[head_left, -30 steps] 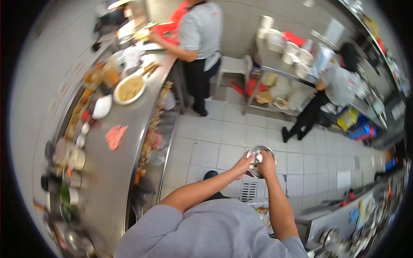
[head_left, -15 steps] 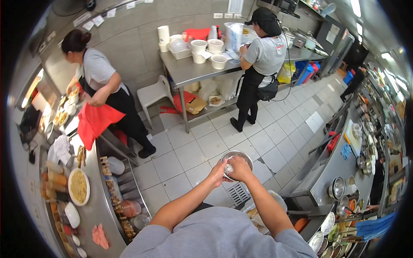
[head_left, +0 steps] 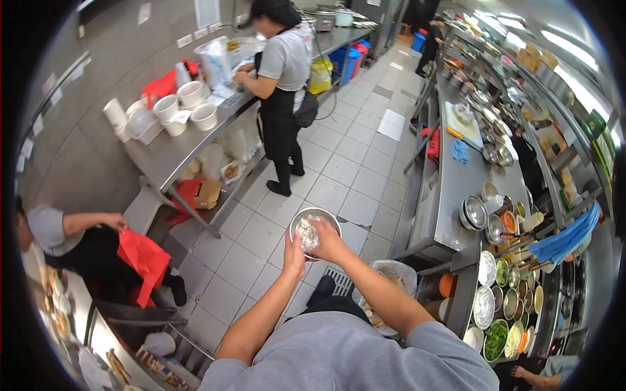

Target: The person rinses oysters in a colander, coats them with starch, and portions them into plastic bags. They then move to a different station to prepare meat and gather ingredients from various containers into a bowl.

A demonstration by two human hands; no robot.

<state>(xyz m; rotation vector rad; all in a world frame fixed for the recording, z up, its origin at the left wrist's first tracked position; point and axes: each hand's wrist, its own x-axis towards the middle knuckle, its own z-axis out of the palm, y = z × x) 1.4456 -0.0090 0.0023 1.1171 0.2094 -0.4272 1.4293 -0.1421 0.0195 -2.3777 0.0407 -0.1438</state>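
Out in front of me I hold a round metal bowl [head_left: 333,219] over the tiled floor. White, loose-looking food pieces [head_left: 305,228] lie inside it; their exact kind does not show. My left hand [head_left: 295,258] is closed on the bowl's near left side, thumb up along the wall. My right hand [head_left: 329,241] reaches over the near right rim, its fingers curled into the white food, with white bits on them. The fingertips are partly hidden in the food.
To my right, a steel counter [head_left: 450,176] carries metal bowls [head_left: 474,212]; food containers [head_left: 495,339] are nearer. A lined bin [head_left: 401,277] stands below my right arm. One co-worker [head_left: 283,85] stands at the back table [head_left: 153,159]; another [head_left: 59,234] holds a red cloth [head_left: 143,260].
My view has swung to the right, bringing in more of the right counter. The bowl is tilted more toward me, showing more white food. My right hand has shifted toward its right side.
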